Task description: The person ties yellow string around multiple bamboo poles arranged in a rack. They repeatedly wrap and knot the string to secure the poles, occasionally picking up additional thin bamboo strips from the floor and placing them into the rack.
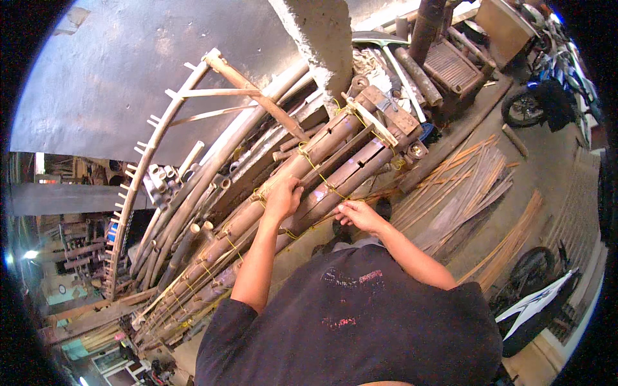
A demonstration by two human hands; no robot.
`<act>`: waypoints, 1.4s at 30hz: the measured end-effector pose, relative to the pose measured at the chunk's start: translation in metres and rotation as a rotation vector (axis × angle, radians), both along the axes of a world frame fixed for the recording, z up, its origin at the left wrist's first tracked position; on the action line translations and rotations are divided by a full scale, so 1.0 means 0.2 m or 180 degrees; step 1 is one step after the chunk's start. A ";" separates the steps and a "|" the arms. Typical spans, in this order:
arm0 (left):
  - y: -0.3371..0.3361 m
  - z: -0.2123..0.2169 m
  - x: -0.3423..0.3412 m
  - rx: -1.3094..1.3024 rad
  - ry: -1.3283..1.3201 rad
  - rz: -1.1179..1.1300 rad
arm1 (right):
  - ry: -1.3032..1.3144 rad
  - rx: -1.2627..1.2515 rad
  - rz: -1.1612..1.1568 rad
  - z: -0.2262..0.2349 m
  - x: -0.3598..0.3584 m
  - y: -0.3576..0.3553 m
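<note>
A long bundle of brown bamboo poles (309, 167) runs from lower left to upper right in front of me. Thin yellow cord (320, 175) is wound around it at several places. My left hand (283, 198) presses down on top of the poles, fingers curled over the cord. My right hand (359, 214) is at the near side of the bundle, fingers pinched on a strand of the yellow cord. A short wooden crosspiece (372, 121) lies across the bundle's far end. My dark shirt fills the lower part of the view.
A curved bamboo frame with short pegs (145, 174) stands to the left. A concrete pillar (322, 45) rises behind the bundle. Split bamboo strips (463, 186) lie on the floor at right. Motorbikes stand at upper right (547, 96) and lower right (541, 302).
</note>
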State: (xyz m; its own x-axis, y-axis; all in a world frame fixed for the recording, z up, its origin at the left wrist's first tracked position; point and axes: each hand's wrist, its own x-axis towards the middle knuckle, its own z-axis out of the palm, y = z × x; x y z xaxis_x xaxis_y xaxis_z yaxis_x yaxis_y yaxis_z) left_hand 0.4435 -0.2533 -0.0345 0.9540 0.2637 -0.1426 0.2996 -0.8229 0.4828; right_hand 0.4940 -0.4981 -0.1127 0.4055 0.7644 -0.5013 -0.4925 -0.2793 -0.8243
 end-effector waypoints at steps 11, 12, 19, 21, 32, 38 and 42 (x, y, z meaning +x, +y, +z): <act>-0.05 -0.03 -0.03 -0.0018 -0.0225 0.0375 | -0.0121 0.0091 0.0092 0.02 0.11 0.03; -0.09 -0.04 -0.04 -0.0031 -0.0258 0.0583 | -0.0166 0.0054 0.0092 0.02 0.12 0.02; -0.16 -0.16 -0.06 0.0191 -0.0796 0.0909 | -0.0046 -0.0166 0.0129 0.02 0.13 -0.01; -0.16 -0.16 -0.05 0.0169 -0.0791 0.0897 | -0.0073 -0.0123 0.0183 0.00 0.11 0.00; -0.18 -0.24 -0.09 -0.0158 -0.1202 0.0723 | -0.1908 0.0315 0.0178 0.28 0.36 0.17; -0.14 -0.24 -0.05 -0.0113 -0.0998 0.0908 | -0.5412 -0.0055 -0.0036 0.30 0.62 0.24; -0.10 -0.22 -0.01 -0.0021 -0.0915 0.0677 | -0.5869 -0.0246 0.0785 0.24 0.74 0.25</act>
State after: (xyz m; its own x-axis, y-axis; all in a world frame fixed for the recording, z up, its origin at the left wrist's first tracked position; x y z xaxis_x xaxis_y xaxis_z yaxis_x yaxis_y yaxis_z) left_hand 0.4412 -0.2732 -0.0794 0.8793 0.4606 0.1212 0.3150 -0.7533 0.5774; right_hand 0.6411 -0.4478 -0.0640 0.3070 0.8830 0.3549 0.9487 -0.2545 -0.1875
